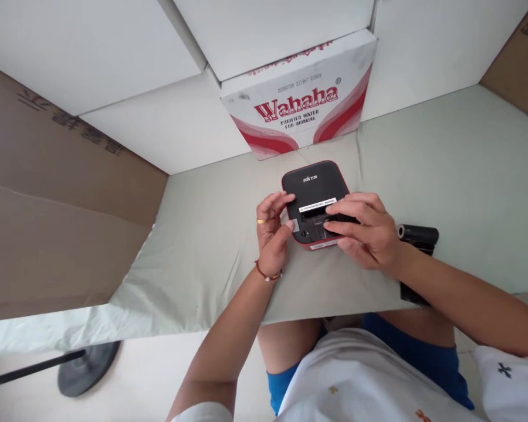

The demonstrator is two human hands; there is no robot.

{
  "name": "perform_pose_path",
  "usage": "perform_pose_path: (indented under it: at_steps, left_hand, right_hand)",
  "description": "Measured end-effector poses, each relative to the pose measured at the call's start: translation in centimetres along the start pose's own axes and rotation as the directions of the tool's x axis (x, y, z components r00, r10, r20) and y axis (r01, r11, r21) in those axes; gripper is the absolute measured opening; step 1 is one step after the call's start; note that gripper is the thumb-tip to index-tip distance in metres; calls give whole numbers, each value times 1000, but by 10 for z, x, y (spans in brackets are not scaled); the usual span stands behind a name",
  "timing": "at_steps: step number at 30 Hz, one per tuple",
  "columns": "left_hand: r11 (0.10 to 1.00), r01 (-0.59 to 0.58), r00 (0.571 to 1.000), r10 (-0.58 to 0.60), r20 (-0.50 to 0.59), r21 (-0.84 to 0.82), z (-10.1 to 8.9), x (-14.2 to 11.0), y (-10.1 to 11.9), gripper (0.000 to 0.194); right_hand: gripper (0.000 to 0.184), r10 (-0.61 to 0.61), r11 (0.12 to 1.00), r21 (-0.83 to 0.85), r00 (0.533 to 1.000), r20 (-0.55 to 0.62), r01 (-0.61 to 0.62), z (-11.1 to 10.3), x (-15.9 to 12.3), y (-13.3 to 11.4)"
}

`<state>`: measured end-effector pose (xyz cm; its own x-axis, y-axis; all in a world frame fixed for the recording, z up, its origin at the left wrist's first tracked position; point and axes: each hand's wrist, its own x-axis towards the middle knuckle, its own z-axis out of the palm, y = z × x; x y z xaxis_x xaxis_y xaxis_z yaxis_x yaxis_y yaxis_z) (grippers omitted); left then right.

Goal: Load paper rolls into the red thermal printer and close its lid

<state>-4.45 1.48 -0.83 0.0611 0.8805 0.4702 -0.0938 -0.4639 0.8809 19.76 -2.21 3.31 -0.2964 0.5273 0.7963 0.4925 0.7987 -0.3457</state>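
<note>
A small square black device (315, 186) with a red edge and white lettering lies on the cloth-covered table. A white warning strip crosses it, and below that is a recess with dark, glossy parts. My left hand (274, 225) grips its left side, fingers along the edge and thumb by a small grey patch. Over the recess, my right hand (365, 225) has its fingertips bent onto the device; one touches the strip's right end and another the glossy part. Those fingertips hide some of the recess. Whether they pinch a separate small piece is unclear.
A black roll (418, 234) with a hollow core lies beside my right forearm, with a flat black item (413, 293) partly under the arm. A Wahaha water carton (299, 111) stands behind the device. White boxes (167, 138) line the back; a brown carton (61, 211) stands left.
</note>
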Motion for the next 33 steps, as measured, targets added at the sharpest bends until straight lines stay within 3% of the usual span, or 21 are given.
perform_pose_path:
  at_steps: [4, 7, 10, 14, 27, 31, 33]
  left_hand:
    - [983, 162, 986, -159, 46, -83, 0, 4, -2, 90]
    - [931, 289, 953, -258, 157, -224, 2, 7, -1, 101]
    - [875, 346, 936, -298, 185, -340, 4, 8, -1, 107]
    - [839, 370, 928, -322, 186, -398, 4, 9, -2, 108]
    - [866, 350, 936, -305, 178, -357, 8, 3, -4, 102]
    - [870, 344, 937, -293, 191, -352, 6, 4, -11, 100]
    - [873, 336, 940, -285, 190, -353, 6, 5, -14, 98]
  right_hand:
    - [28, -50, 999, -15, 999, -15, 49, 2, 0, 0]
    - [33, -35, 997, -63, 999, -1, 35, 1, -1, 1]
    - [29, -58, 995, -79, 998, -36, 55, -1, -2, 0]
    - [23, -91, 994, -75, 993, -78, 85, -4, -1, -2]
    - [20, -127, 991, -53, 990, -64, 124, -12, 7, -2]
    - [24, -58, 997, 46, 998, 7, 57, -15, 15, -4]
    - [34, 48, 986, 154, 992, 113, -65, -23, 28, -4]
